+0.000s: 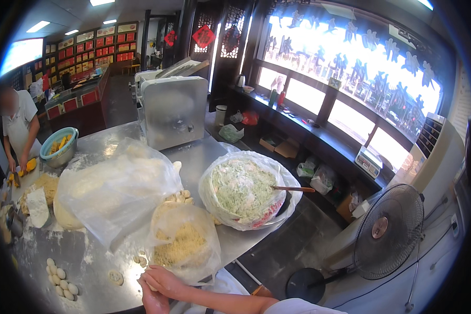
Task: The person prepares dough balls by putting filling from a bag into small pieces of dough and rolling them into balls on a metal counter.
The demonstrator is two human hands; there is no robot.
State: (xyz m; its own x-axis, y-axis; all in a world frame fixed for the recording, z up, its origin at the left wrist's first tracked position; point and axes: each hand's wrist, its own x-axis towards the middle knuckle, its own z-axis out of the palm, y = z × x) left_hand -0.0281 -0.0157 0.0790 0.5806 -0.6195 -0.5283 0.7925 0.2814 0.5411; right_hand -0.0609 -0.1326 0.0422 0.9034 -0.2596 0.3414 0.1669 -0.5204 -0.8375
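Observation:
At the near edge of the steel worktable (57, 243), my left hand (156, 300) and my right hand (163, 279) are pressed together around a small piece of dough, mostly hidden by the fingers. Just beyond them lies a plastic bag of yellow crumbly filling (182, 245). A flattened dough round (115, 277) and small dough bits (140, 260) rest left of my hands. Further left sit several smooth dough balls (61, 280). A large dough mass (114, 180) lies under a plastic sheet. Right of it, a plastic-lined bowl holds pale green filling (245, 188) with a wooden-handled utensil (294, 188).
A metal dough machine (174, 110) stands at the table's far edge. At far left a co-worker (19, 121) cuts yellow pieces beside a blue basket (59, 143). A standing fan (388, 231) is at right, and a scale (369, 161) rests on the window counter.

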